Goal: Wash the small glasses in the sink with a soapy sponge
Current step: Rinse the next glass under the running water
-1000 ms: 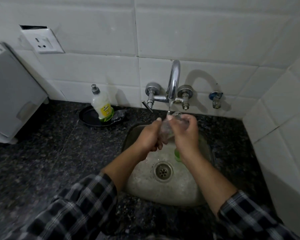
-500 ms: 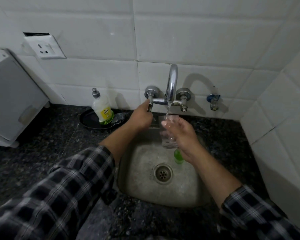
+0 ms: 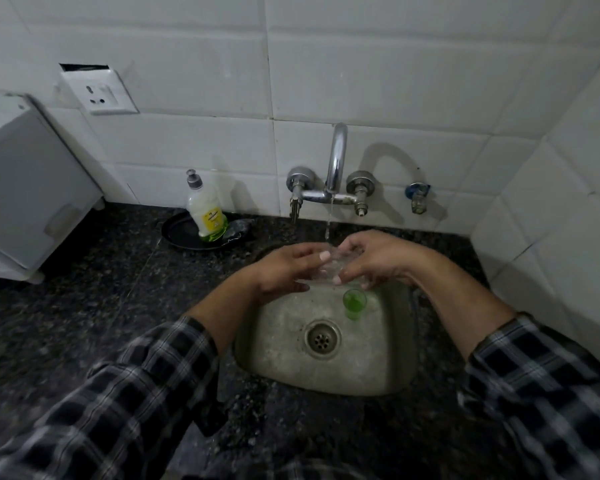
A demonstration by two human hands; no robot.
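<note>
Small clear glass [image 3: 331, 268] between fingers [image 3: 317, 254] of left hand [image 3: 284, 271] and right hand [image 3: 378, 259], gripped from both sides, under water stream above steel sink [image 3: 388, 368]; small green glass [image 3: 354, 303] just below.

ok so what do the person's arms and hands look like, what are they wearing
Both arms wear a dark checked shirt with pale crossing lines, the left sleeve and right sleeve pushed back so the forearms are bare. The left hand and right hand are bare too: no gloves, and no rings, watch or bracelet that I can make out. The fingernails look short.
</note>
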